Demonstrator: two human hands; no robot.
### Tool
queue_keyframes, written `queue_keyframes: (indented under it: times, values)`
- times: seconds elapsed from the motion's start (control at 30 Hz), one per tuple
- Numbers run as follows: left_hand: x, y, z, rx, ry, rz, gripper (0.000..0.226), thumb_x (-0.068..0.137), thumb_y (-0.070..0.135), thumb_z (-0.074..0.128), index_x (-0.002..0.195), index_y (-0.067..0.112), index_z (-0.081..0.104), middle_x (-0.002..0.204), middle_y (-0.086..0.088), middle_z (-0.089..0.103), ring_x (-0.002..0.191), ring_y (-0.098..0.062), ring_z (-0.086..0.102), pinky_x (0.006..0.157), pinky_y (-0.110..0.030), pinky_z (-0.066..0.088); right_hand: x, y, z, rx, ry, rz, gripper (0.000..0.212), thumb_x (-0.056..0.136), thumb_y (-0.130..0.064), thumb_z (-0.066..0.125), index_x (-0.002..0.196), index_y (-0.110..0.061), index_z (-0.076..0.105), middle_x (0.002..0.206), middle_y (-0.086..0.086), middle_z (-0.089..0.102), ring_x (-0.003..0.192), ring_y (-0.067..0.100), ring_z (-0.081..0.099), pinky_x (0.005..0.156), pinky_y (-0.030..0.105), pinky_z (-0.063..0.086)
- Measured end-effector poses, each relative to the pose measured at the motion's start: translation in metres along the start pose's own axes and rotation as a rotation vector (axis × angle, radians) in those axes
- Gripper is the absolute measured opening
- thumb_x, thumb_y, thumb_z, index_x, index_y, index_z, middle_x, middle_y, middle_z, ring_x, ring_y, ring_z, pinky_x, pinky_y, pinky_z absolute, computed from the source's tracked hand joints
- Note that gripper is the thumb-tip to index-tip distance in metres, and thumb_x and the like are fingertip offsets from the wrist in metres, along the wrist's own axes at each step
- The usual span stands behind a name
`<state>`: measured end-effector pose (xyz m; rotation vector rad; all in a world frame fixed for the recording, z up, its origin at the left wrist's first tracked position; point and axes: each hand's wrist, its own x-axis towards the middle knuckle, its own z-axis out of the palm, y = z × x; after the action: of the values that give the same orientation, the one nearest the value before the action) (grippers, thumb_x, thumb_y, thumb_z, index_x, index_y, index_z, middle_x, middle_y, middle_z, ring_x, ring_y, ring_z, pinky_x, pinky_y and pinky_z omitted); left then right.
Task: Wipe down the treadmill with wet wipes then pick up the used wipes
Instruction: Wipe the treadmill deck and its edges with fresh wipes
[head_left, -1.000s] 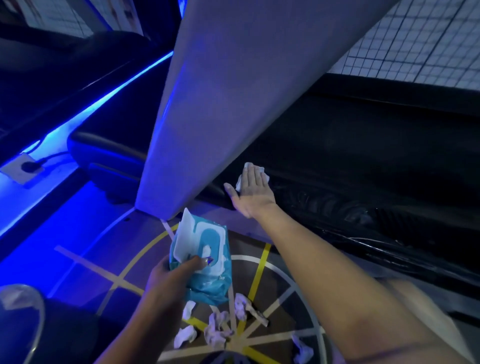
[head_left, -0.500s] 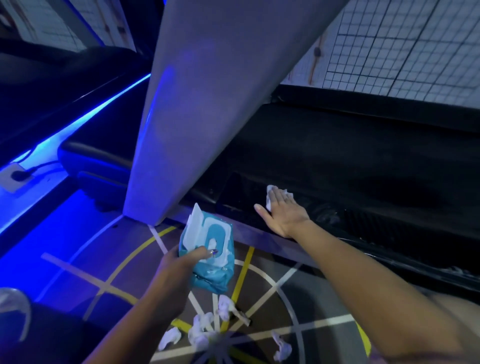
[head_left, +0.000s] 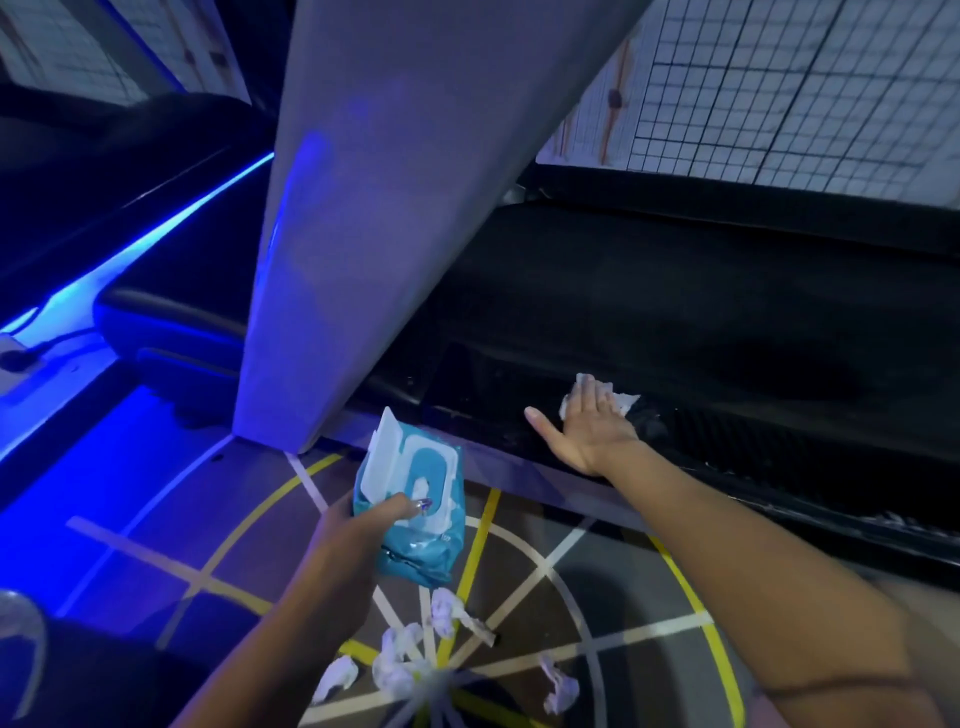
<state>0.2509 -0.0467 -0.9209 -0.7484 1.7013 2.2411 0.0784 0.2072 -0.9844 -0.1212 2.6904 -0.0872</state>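
The black treadmill deck (head_left: 675, 322) runs across the right half of the view, with its side rail (head_left: 488, 415) nearest me. My right hand (head_left: 587, 431) lies flat with straight fingers on that rail, pressing a white wet wipe (head_left: 621, 402) against it. My left hand (head_left: 358, 530) grips a teal pack of wet wipes (head_left: 415, 499) with its white lid flipped up, held above the floor. Several crumpled used wipes (head_left: 400, 660) lie on the floor below the pack.
A wide grey upright post (head_left: 395, 208) of the treadmill slants up from the floor left of my right hand. The dark floor (head_left: 545, 597) carries yellow and white tape lines. Blue light glows along the left. A tiled wall (head_left: 779, 93) stands behind.
My right hand has slid the wipe to the right along the rail, away from the grey post. My left hand keeps holding the pack in much the same place.
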Motion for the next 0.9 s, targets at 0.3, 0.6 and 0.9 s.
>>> queue_keyframes:
  times: [0.3,0.6,0.9]
  values:
    - [-0.003,0.003,-0.016,-0.003,0.064,0.025,0.020,0.090,-0.005,0.064,0.106,0.003,0.072,0.095,-0.026,0.077,0.069,-0.036,0.076,0.048,-0.037,0.059,0.031,-0.057,-0.004,0.162,0.035,-0.007,0.093,0.097,-0.071,-0.001,0.159,-0.003,-0.005,0.168,0.014,-0.012,0.155,0.026,-0.012,0.126,0.040,-0.006]
    - [0.013,0.002,-0.006,-0.026,0.045,-0.007,0.035,0.087,0.002,0.070,0.122,0.003,0.069,0.109,-0.022,0.077,0.097,-0.045,0.075,0.073,-0.045,0.064,0.028,-0.003,0.005,0.128,0.048,0.055,0.070,0.107,-0.051,0.007,0.159,-0.008,-0.009,0.167,0.009,-0.019,0.155,0.022,-0.013,0.126,0.038,-0.007]
    - [0.022,-0.002,0.018,-0.012,0.010,-0.043,0.031,0.090,-0.002,0.066,0.120,0.002,0.070,0.107,-0.025,0.077,0.092,-0.044,0.076,0.065,-0.042,0.065,0.021,0.025,0.015,0.183,0.125,0.115,0.060,0.108,-0.033,0.015,0.161,-0.007,0.000,0.169,0.011,-0.005,0.156,0.023,-0.003,0.127,0.036,-0.001]
